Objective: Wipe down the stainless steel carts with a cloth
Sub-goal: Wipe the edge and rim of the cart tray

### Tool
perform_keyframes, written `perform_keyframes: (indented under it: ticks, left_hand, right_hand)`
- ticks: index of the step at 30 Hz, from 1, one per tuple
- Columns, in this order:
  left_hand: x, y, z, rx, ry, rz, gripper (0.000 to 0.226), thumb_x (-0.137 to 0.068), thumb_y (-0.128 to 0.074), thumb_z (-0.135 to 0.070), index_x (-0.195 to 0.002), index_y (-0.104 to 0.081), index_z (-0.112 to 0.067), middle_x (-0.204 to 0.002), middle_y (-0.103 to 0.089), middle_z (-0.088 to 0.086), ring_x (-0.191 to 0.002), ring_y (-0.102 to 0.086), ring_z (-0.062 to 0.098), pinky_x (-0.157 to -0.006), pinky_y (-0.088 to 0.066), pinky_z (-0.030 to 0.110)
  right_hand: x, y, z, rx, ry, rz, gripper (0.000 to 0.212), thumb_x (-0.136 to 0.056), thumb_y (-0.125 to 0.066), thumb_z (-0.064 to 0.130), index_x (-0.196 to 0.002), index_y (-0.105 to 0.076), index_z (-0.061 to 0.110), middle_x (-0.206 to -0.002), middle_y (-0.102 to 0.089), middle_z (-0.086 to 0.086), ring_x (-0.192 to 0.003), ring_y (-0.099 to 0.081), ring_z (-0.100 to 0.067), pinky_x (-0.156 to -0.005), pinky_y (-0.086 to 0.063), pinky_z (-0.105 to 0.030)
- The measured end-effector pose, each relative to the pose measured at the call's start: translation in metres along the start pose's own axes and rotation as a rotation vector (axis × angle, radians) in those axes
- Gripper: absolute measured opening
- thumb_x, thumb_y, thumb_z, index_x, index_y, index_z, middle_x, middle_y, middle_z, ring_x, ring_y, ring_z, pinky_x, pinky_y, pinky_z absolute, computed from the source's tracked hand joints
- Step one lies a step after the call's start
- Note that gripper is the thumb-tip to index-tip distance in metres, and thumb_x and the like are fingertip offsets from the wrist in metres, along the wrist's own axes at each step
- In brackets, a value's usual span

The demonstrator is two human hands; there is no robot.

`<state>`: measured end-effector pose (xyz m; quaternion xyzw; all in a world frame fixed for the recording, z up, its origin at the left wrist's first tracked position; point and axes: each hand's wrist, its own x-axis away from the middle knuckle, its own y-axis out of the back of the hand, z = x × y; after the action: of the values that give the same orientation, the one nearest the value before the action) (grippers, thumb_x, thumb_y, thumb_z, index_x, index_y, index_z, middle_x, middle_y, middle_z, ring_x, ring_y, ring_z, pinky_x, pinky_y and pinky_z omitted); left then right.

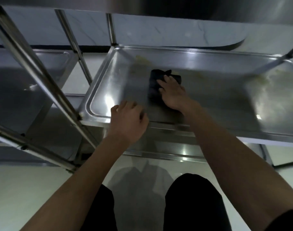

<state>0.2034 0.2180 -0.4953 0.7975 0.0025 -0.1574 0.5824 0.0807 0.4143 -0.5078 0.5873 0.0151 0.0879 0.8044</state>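
I am looking down at a steel cart (99, 80) and working on its middle shelf, a shallow tray with a raised rim. My right hand (172, 92) is pressing a dark folded cloth (155, 82) flat against the tray floor, roughly in the middle of the shelf. The fingers are lying fairly straight over the cloth, spread rather than curled round it, so I am pushing it, not gripping it. My left hand (128, 121) is resting on the near rim of the tray, fingers bent over the edge; I cannot tell whether they are actually closing on the lip or just leaning there.

The cloth is looking soft and limp, folded into a thick pad. I am judging that it will bunch or unfold if I drag it by a corner, so a flat palm on top is the better hold. The steel is looking smooth and slick, so the pad should be gliding easily, and the cart may roll if I lean hard, which is why bracing the rim makes sense.

Pale yellowish smears (142, 60) are showing beyond the cloth near the far left corner, and a larger cloudy patch (274, 85) is sitting at the right end. A second cart (47, 62) is standing just to the left.
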Motion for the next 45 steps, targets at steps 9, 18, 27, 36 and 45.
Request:
perform_keyframes:
  ticks: [9,18,27,36,45]
  left_hand:
    - [-0.035,-0.045,-0.090,-0.041,-0.110,0.132,0.030,-0.095,-0.044,-0.043,-0.100,-0.069,-0.026,-0.108,-0.062,0.002,-0.104,-0.057,0.028,-0.091,-0.044,0.045]
    - [-0.039,-0.042,-0.069,0.089,-0.135,0.100,0.029,-0.096,-0.050,-0.046,-0.102,-0.071,-0.028,-0.110,-0.067,-0.003,-0.104,-0.061,0.024,-0.090,-0.047,0.038]
    - [-0.023,0.004,0.047,-0.027,0.048,0.039,0.028,-0.094,-0.058,-0.038,-0.116,-0.072,-0.028,-0.123,-0.063,0.001,-0.115,-0.055,0.030,-0.097,-0.046,0.050]
    - [-0.014,0.000,0.064,-0.010,0.012,0.009,0.027,-0.092,-0.061,-0.039,-0.114,-0.073,-0.028,-0.119,-0.067,-0.002,-0.104,-0.061,0.030,-0.091,-0.049,0.043]
    - [-0.010,-0.005,0.063,-0.044,0.000,0.031,0.041,-0.099,-0.045,-0.045,-0.136,-0.059,-0.035,-0.139,-0.055,-0.009,-0.120,-0.051,0.020,-0.105,-0.038,0.040]
  right_hand:
    - [0.062,0.037,-0.134,0.096,-0.223,-0.028,0.052,-0.108,-0.021,0.024,-0.158,-0.011,0.013,-0.167,-0.003,-0.011,-0.154,0.004,-0.025,-0.124,-0.003,-0.041]
    - [0.054,0.038,-0.140,0.027,-0.220,-0.115,0.051,-0.106,-0.032,0.030,-0.156,-0.027,0.021,-0.166,-0.013,-0.009,-0.153,-0.007,-0.028,-0.124,-0.008,-0.046]
    - [-0.011,0.015,-0.054,0.018,-0.154,-0.062,0.049,-0.107,-0.028,0.036,-0.156,-0.027,0.030,-0.167,-0.005,-0.003,-0.154,-0.002,-0.022,-0.122,-0.008,-0.043]
    - [-0.082,-0.019,0.083,0.010,0.069,0.043,0.050,-0.107,-0.025,0.038,-0.157,-0.023,0.029,-0.167,-0.001,-0.005,-0.154,0.001,-0.024,-0.120,-0.007,-0.049]
    - [-0.110,-0.030,0.163,0.022,0.251,0.101,0.047,-0.106,-0.028,0.037,-0.151,-0.032,0.029,-0.165,-0.010,-0.007,-0.152,-0.007,-0.024,-0.119,-0.015,-0.051]
